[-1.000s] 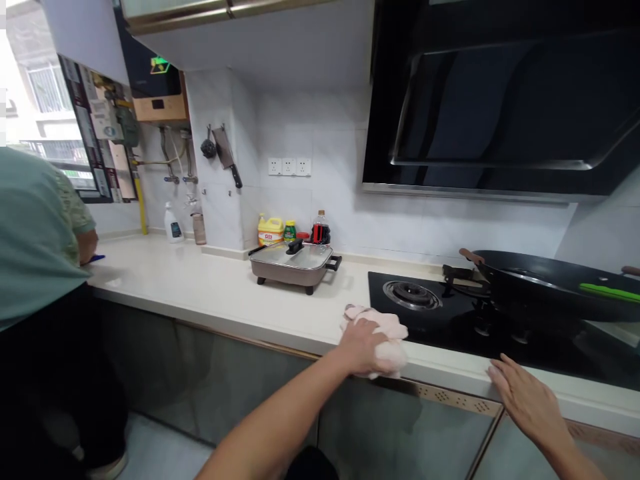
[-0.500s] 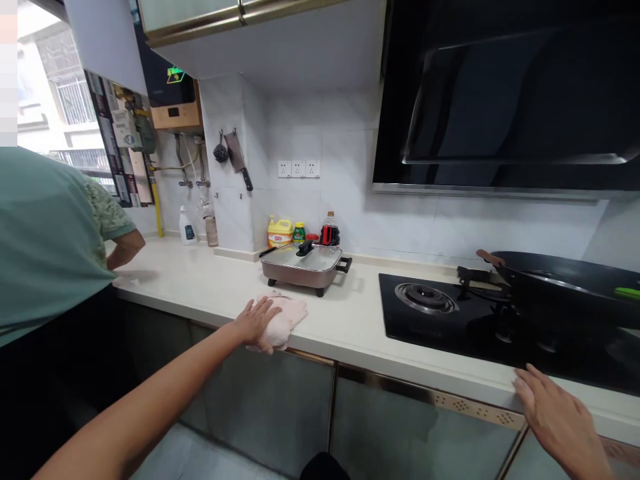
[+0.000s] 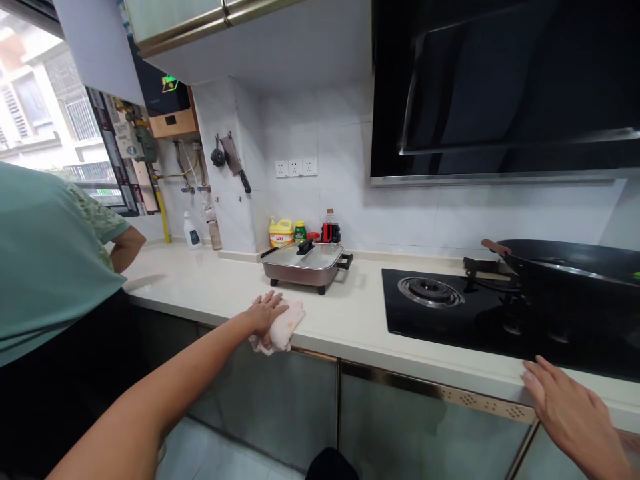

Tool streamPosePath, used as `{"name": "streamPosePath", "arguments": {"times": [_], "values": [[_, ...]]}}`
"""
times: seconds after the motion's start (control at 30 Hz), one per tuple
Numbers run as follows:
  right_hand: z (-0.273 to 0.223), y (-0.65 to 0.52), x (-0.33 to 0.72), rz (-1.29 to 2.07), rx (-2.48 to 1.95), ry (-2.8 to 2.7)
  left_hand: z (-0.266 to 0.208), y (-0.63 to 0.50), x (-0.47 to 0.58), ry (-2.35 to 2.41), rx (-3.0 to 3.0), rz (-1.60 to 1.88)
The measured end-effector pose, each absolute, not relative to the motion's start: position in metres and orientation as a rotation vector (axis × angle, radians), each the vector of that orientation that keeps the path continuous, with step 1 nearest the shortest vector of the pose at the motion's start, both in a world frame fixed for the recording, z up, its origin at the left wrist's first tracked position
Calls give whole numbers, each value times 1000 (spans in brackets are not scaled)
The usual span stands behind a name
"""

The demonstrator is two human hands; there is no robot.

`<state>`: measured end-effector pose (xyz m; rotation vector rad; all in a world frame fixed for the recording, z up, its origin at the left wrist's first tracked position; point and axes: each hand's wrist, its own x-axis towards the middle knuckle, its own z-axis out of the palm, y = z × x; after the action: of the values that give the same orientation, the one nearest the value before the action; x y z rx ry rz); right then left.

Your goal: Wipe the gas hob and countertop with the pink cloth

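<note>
My left hand [image 3: 265, 317] presses a pale pink cloth [image 3: 286, 325] onto the counter's front edge. Its fingers lie over the top of the cloth and the thumb reaches down in front, so the cloth is held against the edge. Just behind the cloth stands a brown electric pan [image 3: 300, 273] with a glass lid. On the right, my right hand [image 3: 567, 403] rests at the counter edge in front of the black gas hob [image 3: 480, 327], fingers stretched out and holding nothing.
A large black wok [image 3: 575, 280] sits on the hob's right side. Several bottles, among them a yellow jug [image 3: 281, 231], stand behind the pan. On the left a person in a green shirt [image 3: 55, 260] stands at the counter [image 3: 195, 280]. A cleaver [image 3: 234, 159] hangs on the wall.
My left hand and the cloth have shifted slightly along the counter edge, and the cloth is more bunched. The camera view has tilted a little. My right hand stays at the edge.
</note>
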<state>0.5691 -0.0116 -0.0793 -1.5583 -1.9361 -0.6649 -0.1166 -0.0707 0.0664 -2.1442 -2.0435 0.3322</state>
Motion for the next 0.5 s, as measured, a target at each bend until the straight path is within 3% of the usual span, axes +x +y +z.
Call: {"name": "streamPosePath", "arguments": {"times": [0.3,0.5], "values": [[-75,-13,562,-576,-1649,-1861,35,-108,-91,-1942,-2024,-7],[-77,-11,562,-600,-1654,-1838,10,-101,-10,-1824,-2043,-160]]}}
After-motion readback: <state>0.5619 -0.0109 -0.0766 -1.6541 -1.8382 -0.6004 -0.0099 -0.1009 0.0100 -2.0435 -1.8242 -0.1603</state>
